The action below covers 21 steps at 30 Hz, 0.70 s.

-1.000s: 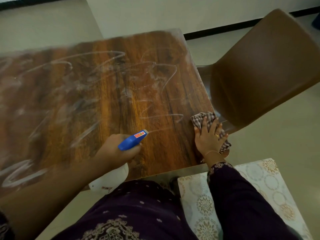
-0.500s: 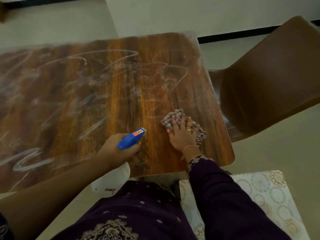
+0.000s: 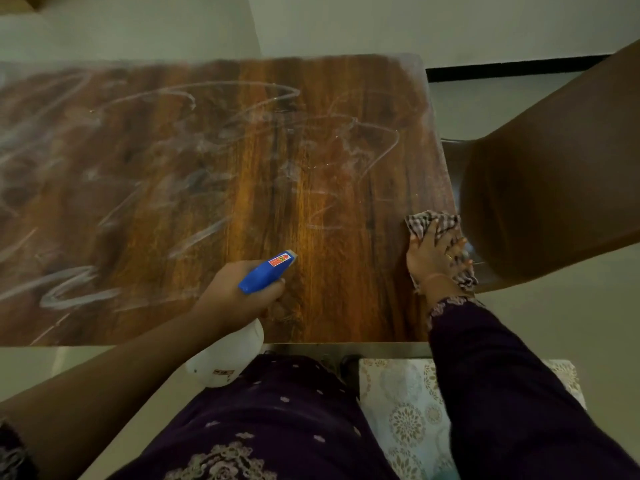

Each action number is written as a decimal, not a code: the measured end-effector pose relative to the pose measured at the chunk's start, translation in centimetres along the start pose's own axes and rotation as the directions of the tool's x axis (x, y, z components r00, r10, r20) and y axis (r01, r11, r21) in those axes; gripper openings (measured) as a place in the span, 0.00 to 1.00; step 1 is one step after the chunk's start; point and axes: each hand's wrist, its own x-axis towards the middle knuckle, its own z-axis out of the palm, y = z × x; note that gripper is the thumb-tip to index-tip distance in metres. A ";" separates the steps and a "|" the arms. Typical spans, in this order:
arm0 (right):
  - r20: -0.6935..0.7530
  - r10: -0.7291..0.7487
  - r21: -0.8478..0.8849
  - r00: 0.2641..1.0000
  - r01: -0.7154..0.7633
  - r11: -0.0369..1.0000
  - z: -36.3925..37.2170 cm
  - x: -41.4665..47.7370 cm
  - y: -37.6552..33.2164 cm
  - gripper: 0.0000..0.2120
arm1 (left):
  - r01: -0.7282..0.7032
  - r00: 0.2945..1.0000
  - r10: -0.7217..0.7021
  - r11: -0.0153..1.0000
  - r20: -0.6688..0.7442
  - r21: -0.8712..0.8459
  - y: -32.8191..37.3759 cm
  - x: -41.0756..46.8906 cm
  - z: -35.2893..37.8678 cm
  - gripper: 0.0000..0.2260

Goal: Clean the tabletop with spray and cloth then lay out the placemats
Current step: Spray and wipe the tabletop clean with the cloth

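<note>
The wiping step is being carried out: the checked cloth (image 3: 427, 221) is being pressed against the right edge of the bench (image 3: 311, 174) by the right hand (image 3: 433, 259), fingers straight and spread. The spray bottle (image 3: 266, 271) is being gripped round its neck by the left hand (image 3: 235, 299). White streaks are being shown across most of the wood, so leftward sweeps are judged to be needed next. The placemats (image 3: 405, 410) are being left unlaid below the near edge.
</note>
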 end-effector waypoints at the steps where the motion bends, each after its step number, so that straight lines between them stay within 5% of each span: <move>1: 0.005 -0.014 0.027 1.000 0.014 1.000 0.3 0.0 -1.4 0.29 | 0.002 1.000 -0.002 1.000 -0.005 -0.007 -0.1 -0.1 0.1 0.08; 4: 0.037 -0.264 -0.071 0.964 0.266 0.961 2.2 -1.5 -5.6 0.29 | -0.004 1.000 0.004 1.000 -0.020 -0.013 -0.3 -0.6 0.2 0.08; 7: 0.175 -0.526 -0.203 0.832 0.554 0.808 4.9 -5.1 -8.4 0.29 | 0.012 0.999 -0.014 0.999 -0.037 -0.034 -0.5 -0.8 0.1 0.07; 11: 0.188 -0.672 -0.254 0.716 0.697 0.671 6.3 -8.1 -6.4 0.28 | 0.023 0.998 -0.026 0.999 -0.064 -0.042 -1.1 -0.7 -0.5 0.08; 14: 0.088 -0.616 -0.255 0.783 0.615 0.746 4.9 -6.2 -3.1 0.28 | 0.035 0.996 -0.038 0.999 -0.087 -0.040 -1.7 -0.7 -1.4 0.10; 18: -0.004 -0.332 -0.204 0.943 0.324 0.924 2.4 -2.0 -3.1 0.29 | 0.069 0.991 -0.075 0.996 -0.110 -0.058 -2.7 -1.1 -2.6 0.11; 21: -0.010 -0.141 -0.101 0.990 0.139 0.985 2.8 -1.3 -6.7 0.29 | 0.091 0.991 -0.096 0.994 -0.098 -0.057 -3.5 -1.8 -3.5 0.08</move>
